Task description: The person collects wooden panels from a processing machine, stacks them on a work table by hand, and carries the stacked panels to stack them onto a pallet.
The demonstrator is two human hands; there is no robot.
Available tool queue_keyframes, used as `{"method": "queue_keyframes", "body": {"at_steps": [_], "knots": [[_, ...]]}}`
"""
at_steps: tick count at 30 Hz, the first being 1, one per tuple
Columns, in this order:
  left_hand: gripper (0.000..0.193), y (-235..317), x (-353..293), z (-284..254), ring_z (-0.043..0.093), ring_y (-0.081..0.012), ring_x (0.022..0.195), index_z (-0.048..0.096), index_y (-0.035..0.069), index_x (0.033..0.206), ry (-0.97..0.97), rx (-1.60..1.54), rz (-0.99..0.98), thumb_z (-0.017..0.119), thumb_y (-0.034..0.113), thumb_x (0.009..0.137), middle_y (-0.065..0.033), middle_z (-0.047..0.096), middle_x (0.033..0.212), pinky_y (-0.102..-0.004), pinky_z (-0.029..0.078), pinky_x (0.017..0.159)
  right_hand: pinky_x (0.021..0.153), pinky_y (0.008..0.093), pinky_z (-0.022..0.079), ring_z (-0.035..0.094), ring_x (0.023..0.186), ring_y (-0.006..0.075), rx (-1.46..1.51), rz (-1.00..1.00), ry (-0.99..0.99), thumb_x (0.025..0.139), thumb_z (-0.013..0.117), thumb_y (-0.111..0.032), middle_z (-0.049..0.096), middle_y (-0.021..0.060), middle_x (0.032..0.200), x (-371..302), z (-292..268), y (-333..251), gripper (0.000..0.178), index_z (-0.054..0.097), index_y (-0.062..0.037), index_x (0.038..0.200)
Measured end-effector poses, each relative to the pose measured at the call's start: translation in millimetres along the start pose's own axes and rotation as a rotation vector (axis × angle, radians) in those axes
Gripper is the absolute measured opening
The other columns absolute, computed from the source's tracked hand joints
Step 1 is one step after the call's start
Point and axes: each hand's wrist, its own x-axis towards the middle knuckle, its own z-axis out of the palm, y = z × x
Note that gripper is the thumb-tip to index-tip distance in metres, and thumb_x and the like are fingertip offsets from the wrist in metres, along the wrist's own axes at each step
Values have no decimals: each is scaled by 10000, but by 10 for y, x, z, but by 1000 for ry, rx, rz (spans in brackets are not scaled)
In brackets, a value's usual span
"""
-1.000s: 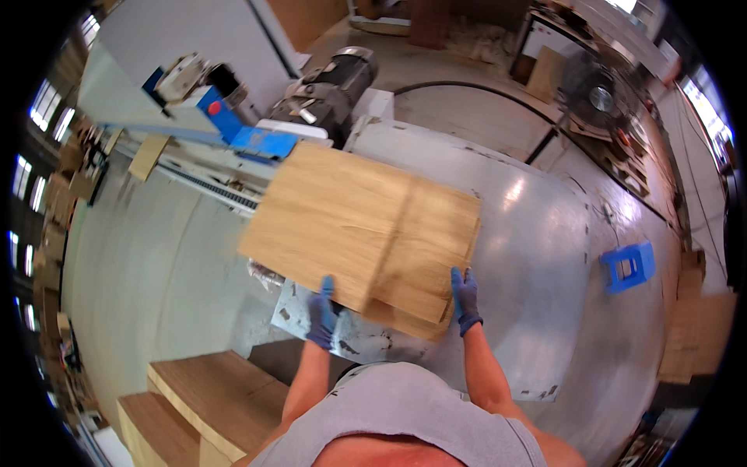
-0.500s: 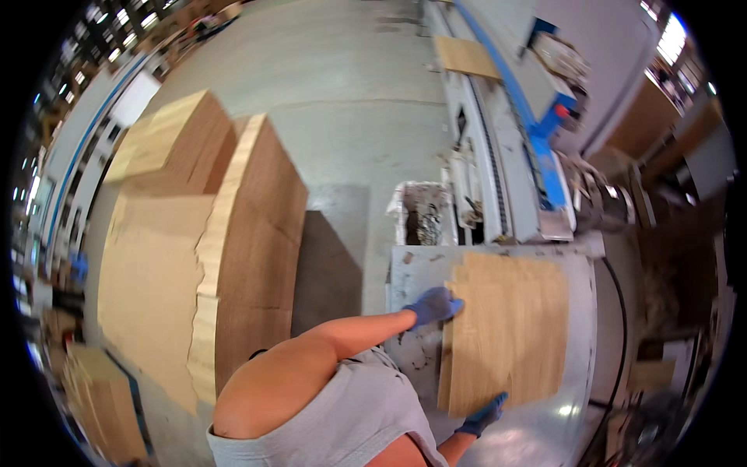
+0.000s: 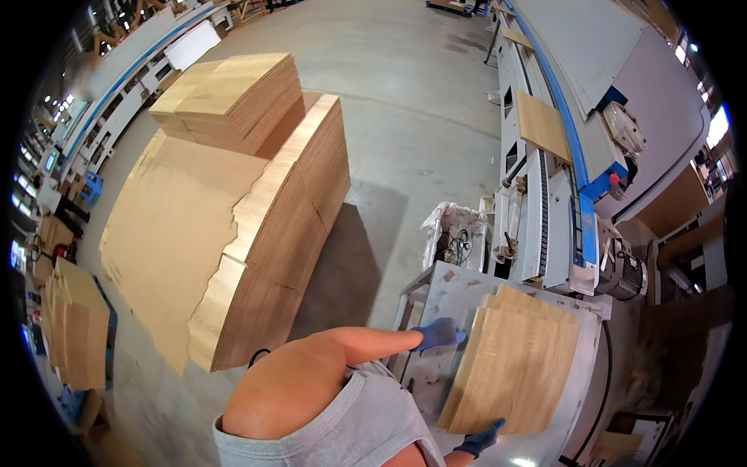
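Note:
A small stack of light wooden boards [image 3: 515, 366] lies on a grey metal table [image 3: 436, 292] at the lower right. My left hand [image 3: 438, 334], in a blue glove, rests at the stack's left edge with the fingers against the boards. Gloved as well, my right hand [image 3: 480, 440] grips the stack's near lower corner. My left upper arm and grey sleeveless shirt fill the lower middle of the view.
A tall pallet stack of wooden sheets [image 3: 257, 226] stands on the concrete floor at left, with a smaller pile [image 3: 233, 97] on top. A long grey and blue machine [image 3: 572, 179] runs along the right. A white bag of scraps [image 3: 455, 233] sits beside the table.
The view has swung from the table to the left over the floor and the big stacks. The boards now lie flat on the table, both hands still at their edges.

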Motion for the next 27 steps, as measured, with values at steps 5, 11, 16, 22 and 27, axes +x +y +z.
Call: {"method": "queue_keyframes", "body": {"at_steps": [5, 11, 16, 22, 27], "knots": [[369, -388, -326, 0, 576, -365, 593, 666, 4, 788, 81, 7, 113, 559, 355, 825, -252, 621, 718, -478, 440, 607, 960, 464, 511, 592, 1108, 325, 119, 69, -96, 954, 604, -451, 553, 181, 1337, -208, 163, -163, 672, 486, 67, 1368], [406, -474, -823, -180, 596, -347, 564, 690, 7, 752, 25, 17, -92, 556, 385, 814, -233, 635, 666, -453, 487, 611, 970, 439, 501, 590, 1113, 319, 91, 43, -34, 935, 638, -430, 568, 170, 1319, -136, 90, -70, 676, 494, 75, 1361], [419, -310, -992, -298, 636, -325, 587, 720, 12, 770, 119, -60, -163, 585, 408, 800, -196, 666, 668, -433, 519, 629, 965, 437, 501, 600, 1096, 318, 113, -44, -28, 940, 635, -411, 568, 176, 1316, -12, 49, 59, 665, 486, 73, 1371], [402, -96, -1129, -361, 661, -314, 620, 722, 27, 749, 83, -20, -62, 585, 400, 810, -197, 673, 688, -430, 516, 640, 893, 434, 544, 619, 1062, 314, 101, -21, -39, 948, 635, -373, 584, 189, 1271, -160, 148, -76, 638, 480, 104, 1342], [400, -263, -1152, -207, 654, -317, 625, 707, 26, 736, 59, 58, -93, 589, 398, 824, -194, 661, 673, -435, 488, 634, 879, 428, 548, 619, 1053, 292, 209, -2, -36, 945, 653, -332, 585, 197, 1257, -234, 185, -159, 606, 489, 117, 1317]]}}
